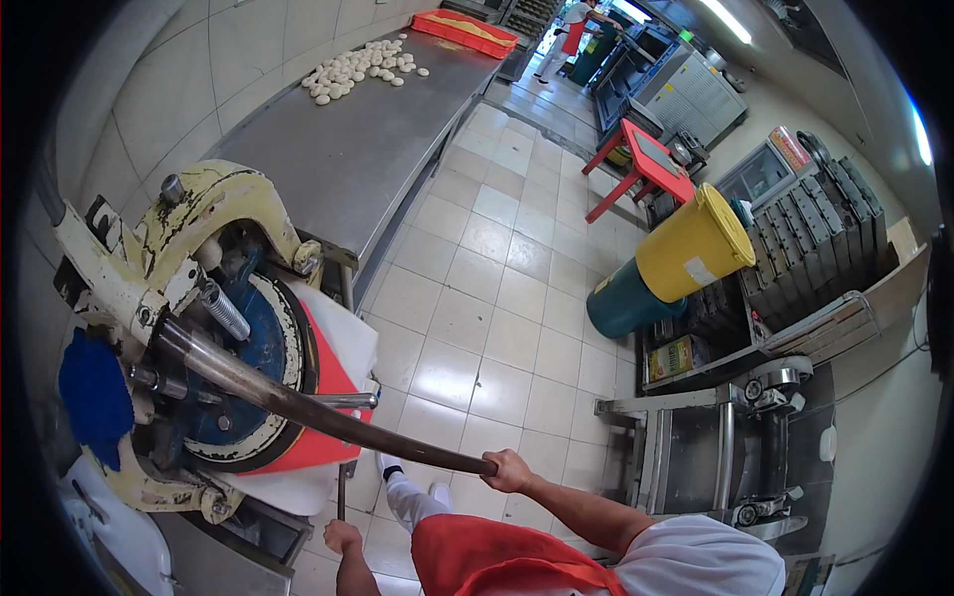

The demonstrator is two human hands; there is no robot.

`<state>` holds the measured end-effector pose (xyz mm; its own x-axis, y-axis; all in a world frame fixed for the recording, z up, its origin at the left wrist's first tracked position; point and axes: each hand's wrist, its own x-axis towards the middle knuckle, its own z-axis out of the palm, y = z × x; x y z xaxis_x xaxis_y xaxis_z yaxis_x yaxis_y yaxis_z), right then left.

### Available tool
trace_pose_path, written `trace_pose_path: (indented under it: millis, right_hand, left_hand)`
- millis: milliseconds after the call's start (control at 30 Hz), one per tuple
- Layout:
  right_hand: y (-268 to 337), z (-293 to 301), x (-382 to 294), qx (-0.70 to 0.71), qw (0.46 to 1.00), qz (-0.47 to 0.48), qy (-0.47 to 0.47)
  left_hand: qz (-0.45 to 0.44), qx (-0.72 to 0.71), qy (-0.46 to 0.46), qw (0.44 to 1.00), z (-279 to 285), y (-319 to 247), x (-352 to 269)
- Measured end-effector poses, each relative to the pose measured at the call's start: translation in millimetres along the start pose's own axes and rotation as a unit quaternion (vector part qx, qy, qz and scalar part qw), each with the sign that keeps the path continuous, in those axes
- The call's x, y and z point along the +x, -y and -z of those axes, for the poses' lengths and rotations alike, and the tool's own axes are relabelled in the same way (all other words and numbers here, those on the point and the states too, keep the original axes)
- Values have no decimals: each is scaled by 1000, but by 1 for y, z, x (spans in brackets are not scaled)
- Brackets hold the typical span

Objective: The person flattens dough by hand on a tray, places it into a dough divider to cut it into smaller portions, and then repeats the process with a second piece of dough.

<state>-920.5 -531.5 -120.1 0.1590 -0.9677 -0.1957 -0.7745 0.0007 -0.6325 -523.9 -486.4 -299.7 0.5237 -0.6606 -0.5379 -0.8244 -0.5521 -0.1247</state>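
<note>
My right hand (pixel 508 471) is closed around the end of a long, curved, dark metal lever (pixel 298 406). That lever runs from the cream-painted frame (pixel 216 190) of a worn manual dough divider press. Lower and to the left, my left hand (pixel 343 535) grips a thin upright metal rod (pixel 341 495) below the press. A round blue press head (pixel 268 328) sits over a red board (pixel 328 417) and a white sheet (pixel 350 343). What lies under the head is hidden. A short chrome handle (pixel 350 401) sticks out beside the lever.
Beyond the press, a steel table (pixel 335 164) bears many round dough pieces (pixel 358 67) and a red tray (pixel 466 33). To the right stand a yellow bin (pixel 689 242) on a green one (pixel 626 302), a red stool (pixel 633 160) and a roller machine (pixel 723 454). A co-worker (pixel 570 37) stands far back.
</note>
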Motion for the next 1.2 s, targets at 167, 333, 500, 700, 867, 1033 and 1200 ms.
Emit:
trace_pose_path:
  millis: [167, 333, 500, 700, 867, 1033, 1200]
  right_hand:
    - [2, 0, 0, 6, 1000, -11, 0]
    - [3, 1, -1, 7, 1000, -15, 7]
    - [-1, -1, -1, 1, 1000, -11, 6]
    - [2, 1, 0, 7, 1000, -8, 6]
    - [2, 0, 0, 5, 1000, -13, 8]
    - [1, 0, 0, 3, 1000, -2, 5]
    - [2, 0, 0, 1, 1000, -8, 7]
  left_hand:
    - [-5, -3, -5, 1000, -1, 1, 0]
    - [13, -12, 9, 1000, 2, 0, 0]
    - [-5, -5, -3, 1000, 4, 0, -3]
    - [1, -5, -8, 1000, 4, 0, -2]
    - [9, -12, 0, 1000, 5, -1, -2]
    - [0, -8, -3, 1000, 4, 0, -2]
    - [2, -9, -5, 1000, 0, 0, 0]
